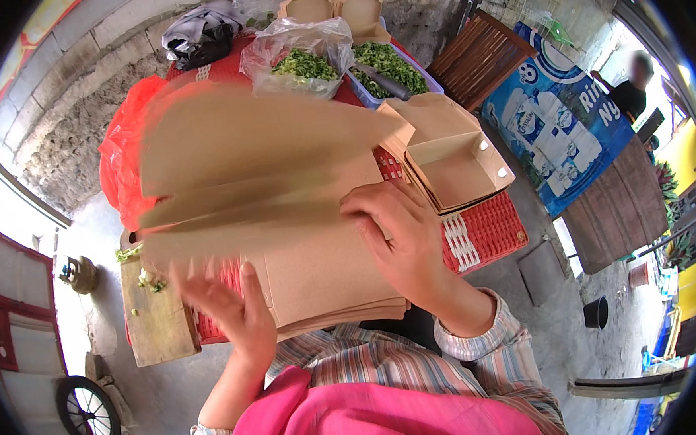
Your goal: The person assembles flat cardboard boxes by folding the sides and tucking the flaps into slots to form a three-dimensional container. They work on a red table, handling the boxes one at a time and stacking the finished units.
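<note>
A brown cardboard box blank (240, 144), blurred by motion, is lifted and tilted in front of me, with fold lines across it. My right hand (401, 234) has its fingers curled and closed on the blank's right edge. At the near left edge of the blank is my left hand (230, 308), thumb raised; its fingers are smeared, so their grip is unclear. Under both hands lies a stack of flat cardboard blanks (328, 286). To the right of my right hand, a folded cardboard box (460, 167) sits open on other boxes.
The red woven table (488, 229) carries chopped greens in a plastic bag (297, 41) and a blue tray (368, 96) of greens with a dark handle. A red plastic bag (122, 167) and a wooden cutting board (159, 321) are at left. A person (639, 92) is far right.
</note>
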`<state>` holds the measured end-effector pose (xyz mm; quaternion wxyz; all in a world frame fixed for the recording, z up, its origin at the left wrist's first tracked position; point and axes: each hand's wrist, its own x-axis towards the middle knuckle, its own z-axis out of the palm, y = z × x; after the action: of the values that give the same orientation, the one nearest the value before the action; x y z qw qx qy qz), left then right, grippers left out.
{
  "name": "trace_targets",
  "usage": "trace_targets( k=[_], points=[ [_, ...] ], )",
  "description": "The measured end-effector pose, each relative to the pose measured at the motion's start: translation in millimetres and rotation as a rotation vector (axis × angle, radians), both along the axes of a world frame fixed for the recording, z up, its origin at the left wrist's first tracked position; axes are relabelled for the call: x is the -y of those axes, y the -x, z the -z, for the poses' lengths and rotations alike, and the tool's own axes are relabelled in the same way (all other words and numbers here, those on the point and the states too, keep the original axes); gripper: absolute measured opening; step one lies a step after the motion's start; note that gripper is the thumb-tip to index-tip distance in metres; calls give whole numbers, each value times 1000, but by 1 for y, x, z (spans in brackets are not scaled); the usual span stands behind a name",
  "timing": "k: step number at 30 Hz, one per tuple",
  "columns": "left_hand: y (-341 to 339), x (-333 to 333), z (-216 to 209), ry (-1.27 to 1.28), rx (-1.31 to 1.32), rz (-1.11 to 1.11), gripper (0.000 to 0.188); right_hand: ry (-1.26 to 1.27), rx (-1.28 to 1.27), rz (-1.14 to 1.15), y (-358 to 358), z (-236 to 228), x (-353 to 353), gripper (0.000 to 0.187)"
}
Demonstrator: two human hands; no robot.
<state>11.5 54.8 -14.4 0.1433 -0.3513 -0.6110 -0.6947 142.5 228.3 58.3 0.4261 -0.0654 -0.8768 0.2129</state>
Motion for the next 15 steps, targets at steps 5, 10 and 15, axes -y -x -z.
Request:
trace_targets(
  k=[5, 10, 15],
  points=[
    [-4, 24, -14, 450, -705, -287, 58, -456, 224, 2, -8, 18, -2, 17],
    [-6, 30, -12, 902, -625, 118, 20, -349, 469, -144, -29, 51, 5, 22],
    [3, 46, -2, 878, -387, 477, 22, -342, 674, -197, -59, 59, 2, 34]
  ],
)
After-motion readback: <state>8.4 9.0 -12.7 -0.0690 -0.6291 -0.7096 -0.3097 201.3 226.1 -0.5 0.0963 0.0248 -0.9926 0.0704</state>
